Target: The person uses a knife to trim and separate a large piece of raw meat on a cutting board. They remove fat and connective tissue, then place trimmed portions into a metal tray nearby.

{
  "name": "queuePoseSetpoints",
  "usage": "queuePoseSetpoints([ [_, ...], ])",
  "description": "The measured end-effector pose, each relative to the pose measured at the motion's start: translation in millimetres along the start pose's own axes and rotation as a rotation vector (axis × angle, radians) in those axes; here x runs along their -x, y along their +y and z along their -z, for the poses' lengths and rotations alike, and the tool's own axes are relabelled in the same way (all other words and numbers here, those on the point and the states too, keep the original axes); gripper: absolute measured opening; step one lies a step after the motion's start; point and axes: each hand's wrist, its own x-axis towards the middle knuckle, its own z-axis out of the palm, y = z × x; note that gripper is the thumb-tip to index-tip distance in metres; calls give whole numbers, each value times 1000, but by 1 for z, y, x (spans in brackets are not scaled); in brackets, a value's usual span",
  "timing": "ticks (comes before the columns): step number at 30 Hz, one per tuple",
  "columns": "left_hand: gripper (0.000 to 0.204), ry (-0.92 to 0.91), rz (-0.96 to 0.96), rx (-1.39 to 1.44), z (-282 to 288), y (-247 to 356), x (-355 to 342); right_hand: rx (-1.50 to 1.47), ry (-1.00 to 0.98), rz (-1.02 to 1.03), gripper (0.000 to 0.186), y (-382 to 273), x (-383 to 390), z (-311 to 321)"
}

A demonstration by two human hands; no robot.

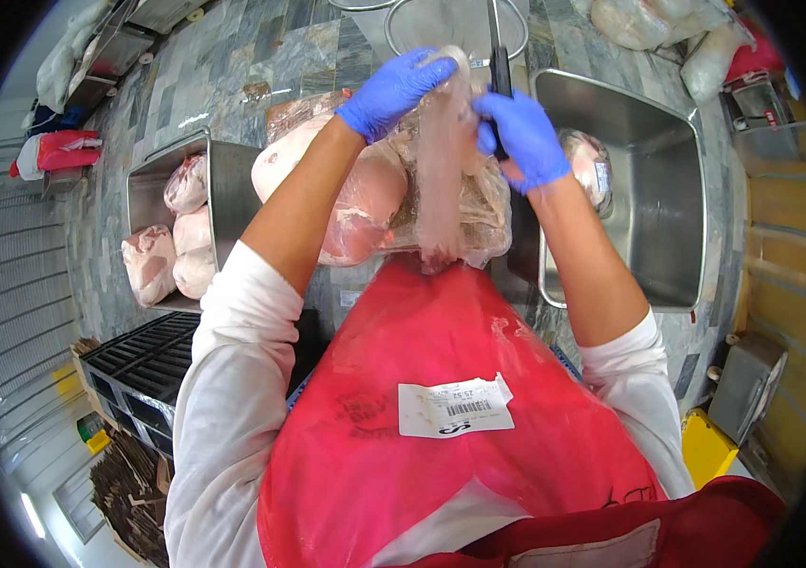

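Observation:
My left hand (pixel 401 95), in a blue glove, is closed round the upper end of a long, limp, translucent plastic bag (pixel 439 170). The bag hangs down towards my red apron (pixel 441 350), its lower end reddish. In my blue-gloved right hand (pixel 528 137) is a knife (pixel 500 83) with a black handle, its blade pointing away from me. That hand is just right of the bag and slightly blurred; I cannot tell whether they touch. Large pale pink pieces of meat (pixel 365 204) lie below my left forearm, beside a clear plastic wrapping (pixel 486 213).
Right of me stands a deep metal tub (pixel 654 161) holding one wrapped piece of meat (pixel 587 170). A metal tub (pixel 223 180) at left holds several meat pieces (pixel 193 232). A round wire-rimmed basket (pixel 455 28) stands beyond my hands. Black crates (pixel 142 355) are at lower left.

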Motion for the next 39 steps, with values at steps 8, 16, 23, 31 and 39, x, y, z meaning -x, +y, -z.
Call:
queuePoseSetpoints([
  [8, 41, 195, 131, 398, -46, -17, -9, 193, 8, 68, 13, -30, -7, 4],
  [16, 40, 438, -417, 277, 13, 120, -43, 399, 168, 71, 16, -4, 41, 123],
  [23, 41, 359, -304, -156, 61, 159, -57, 454, 326, -129, 17, 81, 82, 163],
  [31, 138, -71, 305, -1267, -6, -145, 13, 395, 416, -146, 17, 141, 127, 179],
  [39, 52, -135, 538, -1450, -55, -204, 30, 604, 447, -250, 16, 181, 177, 205],
])
